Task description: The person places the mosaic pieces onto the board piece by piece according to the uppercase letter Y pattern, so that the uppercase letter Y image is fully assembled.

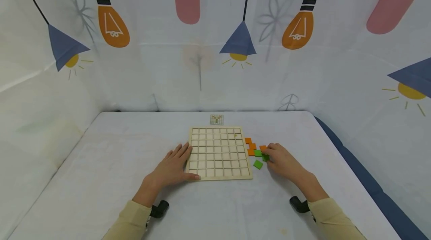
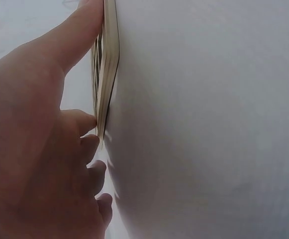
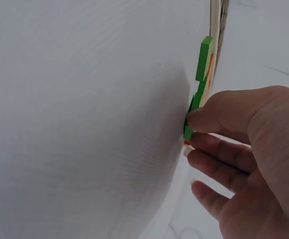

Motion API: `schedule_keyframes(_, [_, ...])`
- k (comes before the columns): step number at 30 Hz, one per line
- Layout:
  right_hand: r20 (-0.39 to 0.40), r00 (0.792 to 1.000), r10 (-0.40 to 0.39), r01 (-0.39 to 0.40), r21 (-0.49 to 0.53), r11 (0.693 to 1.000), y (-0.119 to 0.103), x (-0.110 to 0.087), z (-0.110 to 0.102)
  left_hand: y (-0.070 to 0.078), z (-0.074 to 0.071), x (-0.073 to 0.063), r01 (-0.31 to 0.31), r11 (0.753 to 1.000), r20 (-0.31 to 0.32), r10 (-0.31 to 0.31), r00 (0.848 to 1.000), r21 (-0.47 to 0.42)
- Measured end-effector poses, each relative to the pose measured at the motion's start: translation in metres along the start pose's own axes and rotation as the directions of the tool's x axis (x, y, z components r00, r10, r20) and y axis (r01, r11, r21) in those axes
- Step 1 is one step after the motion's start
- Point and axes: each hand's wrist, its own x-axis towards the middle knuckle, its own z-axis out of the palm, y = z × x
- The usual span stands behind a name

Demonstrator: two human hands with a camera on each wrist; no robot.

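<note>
A wooden grid board [image 1: 219,152] with square cells lies on the white table. At its left side my left hand [image 1: 173,165] rests with fairly straight fingers at the edge and the thumb by the near left corner. In the left wrist view the fingertips meet the edge of the board [image 2: 107,64]. To the right of the board, my right hand [image 1: 284,161] pinches a green square tile [image 1: 265,157], partly covered by the fingers. The thumb [image 3: 201,119] presses by the green tiles in the right wrist view. Another green tile [image 1: 258,164] lies nearest to me.
Several orange tiles [image 1: 251,152] and a further green tile [image 1: 257,153] lie along the board's right side. Behind the board is a small card with a grid pattern [image 1: 216,120]. A printed white cloth [image 1: 215,79] hangs beyond the far edge of the table [image 1: 134,146].
</note>
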Motion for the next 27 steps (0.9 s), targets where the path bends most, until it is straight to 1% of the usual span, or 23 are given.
schedule_keyframes(7, [0.023, 0.999, 0.032, -0.032, 0.014, 0.999, 0.0002, 0.0017, -0.0007, 0.0036, -0.0032, -0.0006, -0.006, 1.0, 0.003, 0.006, 1.0, -0.015])
schedule_keyframes(12, [0.029, 0.999, 0.044, -0.044, -0.007, 0.999, 0.0014, 0.0028, -0.0037, 0.0028, -0.0015, 0.0013, -0.005, 1.0, 0.004, 0.005, 1.0, -0.005])
schedule_keyframes(17, [0.031, 0.998, 0.058, -0.058, -0.006, 0.998, 0.0006, 0.0053, -0.006, 0.0015, 0.0001, 0.0025, -0.007, 1.0, 0.003, 0.007, 1.0, -0.002])
schedule_keyframes(23, [0.003, 1.0, 0.015, -0.015, 0.001, 1.0, -0.0023, 0.0071, -0.0075, 0.0024, -0.0009, 0.0022, -0.011, 1.0, 0.009, 0.011, 1.0, -0.026])
schedule_keyframes(27, [-0.015, 1.0, -0.011, 0.011, 0.005, 1.0, -0.0052, 0.009, -0.0088, 0.0024, -0.0009, 0.0019, -0.009, 1.0, 0.018, 0.01, 1.0, -0.024])
